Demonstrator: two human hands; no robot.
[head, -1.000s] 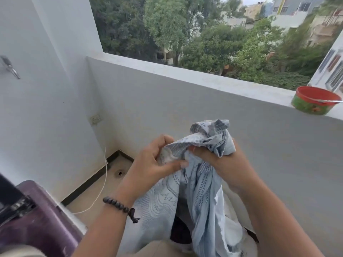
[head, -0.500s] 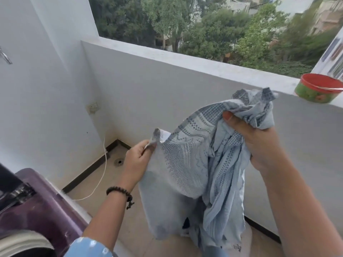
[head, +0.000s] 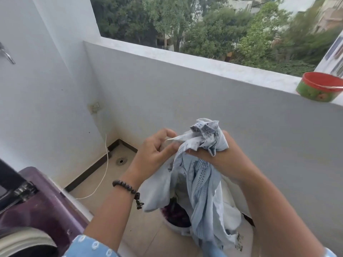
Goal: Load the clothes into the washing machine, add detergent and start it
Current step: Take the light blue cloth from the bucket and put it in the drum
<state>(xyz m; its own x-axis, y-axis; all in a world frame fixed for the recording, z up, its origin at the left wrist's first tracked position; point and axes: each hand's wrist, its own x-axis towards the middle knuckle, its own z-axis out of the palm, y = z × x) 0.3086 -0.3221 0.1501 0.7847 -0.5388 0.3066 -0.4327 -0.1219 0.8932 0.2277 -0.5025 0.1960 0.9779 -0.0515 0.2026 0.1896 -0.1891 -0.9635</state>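
A pale blue patterned garment (head: 200, 191) hangs from both my hands in front of me. My right hand (head: 219, 160) grips its bunched top, which sticks out above my fist. My left hand (head: 156, 151) pinches an edge of the same cloth just to the left, thumb against fingers. Below the garment stands a white laundry basket (head: 178, 227) with dark purple clothes inside, partly hidden by the cloth. The purple top of the washing machine (head: 42, 206) is at the lower left, its open drum rim at the bottom corner.
A white parapet wall (head: 185, 101) runs across ahead, with a red and green tub (head: 319, 88) on its ledge at right. A white cord (head: 104, 175) runs from a wall socket (head: 95, 107) to the tiled floor near a floor drain (head: 121, 161).
My hands, spread apart with the garment stretched open half a second ago, have come back together. The right hand has dropped lower with the cloth bunched in it.
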